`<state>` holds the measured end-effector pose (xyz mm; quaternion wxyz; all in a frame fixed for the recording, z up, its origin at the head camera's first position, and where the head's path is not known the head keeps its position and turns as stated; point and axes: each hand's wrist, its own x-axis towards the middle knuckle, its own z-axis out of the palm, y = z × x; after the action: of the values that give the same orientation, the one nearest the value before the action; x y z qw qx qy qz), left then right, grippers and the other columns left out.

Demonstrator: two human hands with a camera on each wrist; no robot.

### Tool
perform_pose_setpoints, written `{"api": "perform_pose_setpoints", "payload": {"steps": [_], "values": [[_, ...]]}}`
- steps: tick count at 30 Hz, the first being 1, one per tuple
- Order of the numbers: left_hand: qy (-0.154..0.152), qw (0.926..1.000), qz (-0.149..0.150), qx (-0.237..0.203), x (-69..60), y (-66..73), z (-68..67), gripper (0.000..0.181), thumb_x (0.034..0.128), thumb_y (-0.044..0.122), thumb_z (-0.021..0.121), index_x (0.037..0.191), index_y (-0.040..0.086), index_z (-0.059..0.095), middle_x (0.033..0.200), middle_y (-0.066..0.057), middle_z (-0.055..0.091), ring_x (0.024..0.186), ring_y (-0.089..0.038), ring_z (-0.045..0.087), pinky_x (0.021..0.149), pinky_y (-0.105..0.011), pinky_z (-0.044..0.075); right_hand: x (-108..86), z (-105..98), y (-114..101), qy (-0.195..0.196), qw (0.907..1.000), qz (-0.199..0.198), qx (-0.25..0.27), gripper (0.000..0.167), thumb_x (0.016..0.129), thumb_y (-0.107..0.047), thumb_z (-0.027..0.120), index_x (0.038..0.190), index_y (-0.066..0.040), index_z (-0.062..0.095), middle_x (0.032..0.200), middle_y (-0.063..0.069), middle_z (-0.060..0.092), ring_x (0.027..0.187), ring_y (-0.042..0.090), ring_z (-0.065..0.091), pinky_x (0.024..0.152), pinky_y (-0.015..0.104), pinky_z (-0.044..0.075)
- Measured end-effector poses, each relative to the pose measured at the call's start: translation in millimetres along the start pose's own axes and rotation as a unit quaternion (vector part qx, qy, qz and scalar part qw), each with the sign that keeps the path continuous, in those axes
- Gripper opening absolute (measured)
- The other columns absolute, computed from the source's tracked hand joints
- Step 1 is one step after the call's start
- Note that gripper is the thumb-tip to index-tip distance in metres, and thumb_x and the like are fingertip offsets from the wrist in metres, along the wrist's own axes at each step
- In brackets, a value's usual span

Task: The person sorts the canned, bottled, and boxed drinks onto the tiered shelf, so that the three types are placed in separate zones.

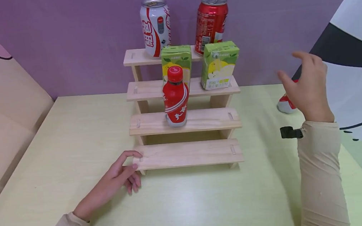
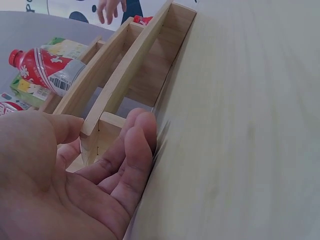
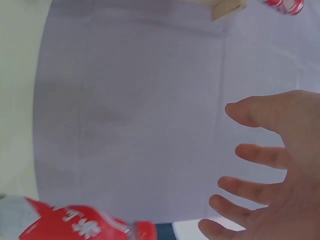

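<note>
A stepped wooden display rack (image 1: 188, 154) stands on the table. My left hand (image 1: 117, 176) holds the left end of its lowest step, with thumb and forefinger at the board's corner; the left wrist view shows the thumb (image 2: 67, 127) against that corner. My right hand (image 1: 309, 87) is raised at the right, fingers spread and holding nothing. Behind it, mostly hidden in the head view, is a red and white bottle (image 1: 286, 104), clearer in the right wrist view as a red-capped bottle (image 3: 85, 222). A similar small red bottle (image 1: 176, 97) stands on the second step from the bottom.
On the top step are a white can (image 1: 156, 29) and a red can (image 1: 211, 26). Two green juice cartons, the left carton (image 1: 176, 56) partly behind the bottle and the right carton (image 1: 219, 66) turned slightly, stand one step lower. A purple backdrop (image 1: 91, 45) rises behind the rack.
</note>
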<state>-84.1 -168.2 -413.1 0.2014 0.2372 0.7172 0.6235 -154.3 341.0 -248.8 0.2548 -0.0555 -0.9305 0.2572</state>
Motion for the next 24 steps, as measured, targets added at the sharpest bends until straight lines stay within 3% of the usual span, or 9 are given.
{"api": "perform_pose_setpoints", "payload": {"steps": [8, 13, 18, 21, 24], "values": [[0.002, 1.0000, -0.001, 0.002, 0.2, 1.1, 0.7, 0.029, 0.1095, 0.022, 0.041, 0.138, 0.016, 0.037, 0.078, -0.021, 0.065, 0.063, -0.035, 0.064, 0.054, -0.040, 0.057, 3.9, 6, 27, -0.031, 0.9972, 0.064, -0.019, 0.074, 0.099, -0.031, 0.055, 0.159, -0.010, 0.016, 0.163, 0.019, 0.011, 0.149, 0.036, 0.005, 0.115, 0.068, 0.017], [0.003, 1.0000, -0.001, 0.000, 0.3, 1.4, 0.8, 0.029, 0.1095, 0.022, 0.041, 0.138, 0.016, 0.036, 0.078, -0.022, 0.064, 0.064, -0.035, 0.064, 0.054, -0.040, 0.057, 7.0, 14, 47, -0.054, 0.9952, 0.079, -0.020, 0.078, 0.099, -0.034, 0.054, 0.159, -0.008, 0.012, 0.162, 0.022, 0.007, 0.148, 0.037, -0.001, 0.114, 0.069, 0.014], [0.003, 1.0000, -0.001, 0.002, 0.7, 1.3, 0.7, 0.029, 0.1094, 0.022, 0.041, 0.138, 0.016, 0.037, 0.078, -0.022, 0.064, 0.063, -0.035, 0.063, 0.053, -0.040, 0.057, 9.3, 20, 59, -0.052, 0.9945, 0.087, -0.026, 0.077, 0.098, -0.032, 0.056, 0.158, -0.005, 0.016, 0.163, 0.021, 0.002, 0.149, 0.036, -0.006, 0.114, 0.070, 0.011], [0.003, 1.0000, 0.000, 0.003, 0.8, 0.9, 0.8, 0.029, 0.1094, 0.022, 0.041, 0.138, 0.016, 0.037, 0.077, -0.022, 0.064, 0.062, -0.034, 0.063, 0.053, -0.040, 0.057, 9.3, 22, 64, -0.051, 0.9936, 0.097, -0.026, 0.077, 0.098, -0.028, 0.057, 0.157, -0.004, 0.015, 0.164, 0.019, -0.003, 0.149, 0.040, -0.004, 0.114, 0.069, 0.015], [0.004, 1.0000, 0.001, 0.003, 0.6, 0.3, 0.7, 0.029, 0.1095, 0.022, 0.041, 0.138, 0.016, 0.037, 0.077, -0.022, 0.064, 0.062, -0.034, 0.063, 0.053, -0.040, 0.057, 9.6, 24, 69, -0.054, 0.9926, 0.107, -0.020, 0.077, 0.098, -0.025, 0.059, 0.157, -0.004, 0.015, 0.164, 0.017, -0.006, 0.148, 0.044, 0.002, 0.109, 0.068, 0.030]]}}
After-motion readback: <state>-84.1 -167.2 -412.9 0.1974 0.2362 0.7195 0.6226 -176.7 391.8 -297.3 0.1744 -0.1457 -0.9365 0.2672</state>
